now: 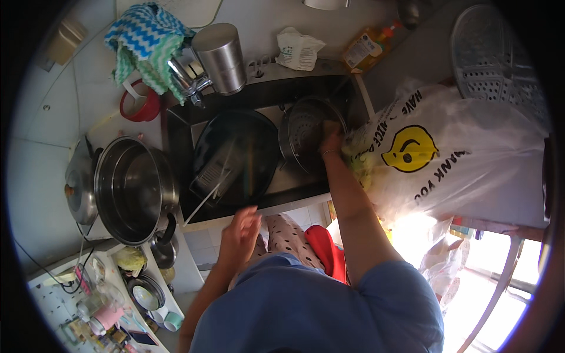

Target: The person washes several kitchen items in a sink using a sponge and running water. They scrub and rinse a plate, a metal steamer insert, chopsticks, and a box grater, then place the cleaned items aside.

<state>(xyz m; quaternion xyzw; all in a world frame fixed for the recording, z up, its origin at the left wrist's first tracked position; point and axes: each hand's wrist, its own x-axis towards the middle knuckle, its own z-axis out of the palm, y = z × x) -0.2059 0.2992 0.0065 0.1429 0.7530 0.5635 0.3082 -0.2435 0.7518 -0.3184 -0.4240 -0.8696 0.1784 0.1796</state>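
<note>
My right hand (pixel 332 142) reaches into a metal pot (pixel 287 132) at the right end of the dark sink (pixel 265 200). Between its fingers is a small brown pad (pixel 331 127) that looks like a sponge, pressed near the pot's inner wall. A perforated bottom (pixel 309 125) shows inside this pot. Beside it lies a large dark basin (pixel 260 154), with a pale slotted rack (pixel 216 174) in or against it. My left hand (pixel 242 230) hangs in front of the sink's near edge, its fingers slightly apart and holding nothing.
A deep steel pot (pixel 132 189) stands left of the sink, near a red bowl (pixel 143 108). The faucet with its steel filter (pixel 220 57) juts over the back edge. A bulging plastic bag (pixel 463 145) crowds my right arm. A soap bottle (pixel 364 50) stands behind.
</note>
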